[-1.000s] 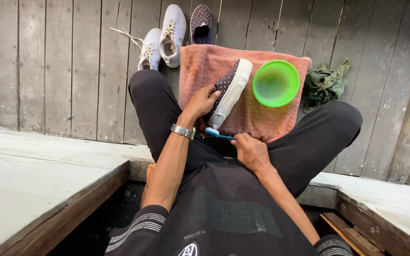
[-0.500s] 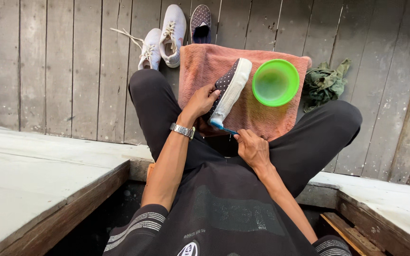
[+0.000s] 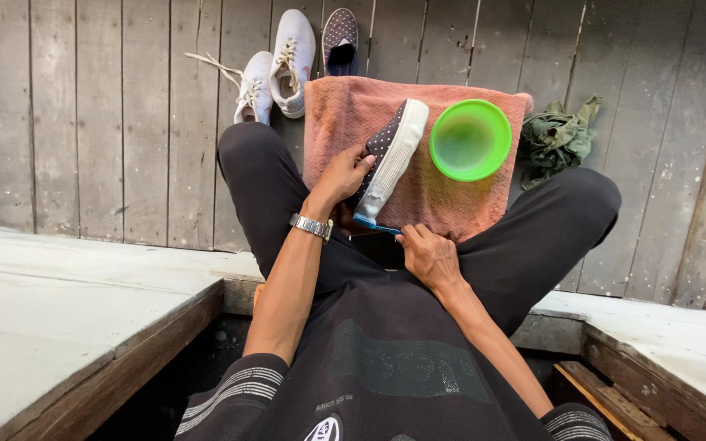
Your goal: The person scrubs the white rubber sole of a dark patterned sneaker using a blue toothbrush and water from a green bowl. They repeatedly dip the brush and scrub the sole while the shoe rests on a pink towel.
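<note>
Head view: left hand [image 3: 343, 175] grips a dotted slip-on shoe [image 3: 390, 155], tilted sole-up on the pink towel [image 3: 451, 204] across the lap. Right hand [image 3: 428, 255] is closed on a blue brush [image 3: 373, 224] at the shoe's near end. Green bowl [image 3: 471, 139] sits just right of the shoe. White sneakers [image 3: 279, 69] lie far left on the planks.

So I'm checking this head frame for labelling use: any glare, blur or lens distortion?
Head view: soft, even daylight with no glare; the dotted shoe and green bowl are sharp; the wall planks splay outward, a wide-angle effect; the pit under the legs is dark.
</note>
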